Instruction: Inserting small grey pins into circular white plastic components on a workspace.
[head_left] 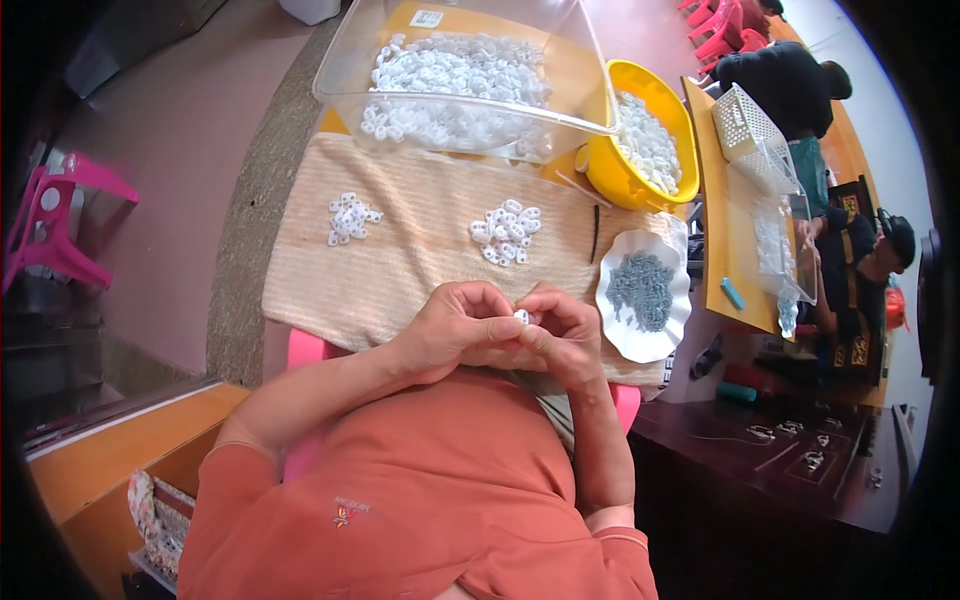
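Observation:
Over the near edge of a beige towel (410, 262), my left hand (452, 325) and my right hand (562, 335) meet fingertip to fingertip. Between them they pinch one small white oval plastic piece (522, 316) with a dark opening. Whether a metal part is also in the fingers is hidden. Beyond my hands lies a loose pile of white pieces (505, 232), and a smaller white pile (350, 219) is farther left. Right of my right hand, a white wavy-rimmed dish (650, 347) holds many small grey metal parts (642, 290).
A clear plastic bin (335, 92) full of white pieces stands at the far side. Beside it is a yellow basin (688, 150) with more. A thin dark stick (595, 233) lies near the dish. People sit at another table (718, 250) on the right.

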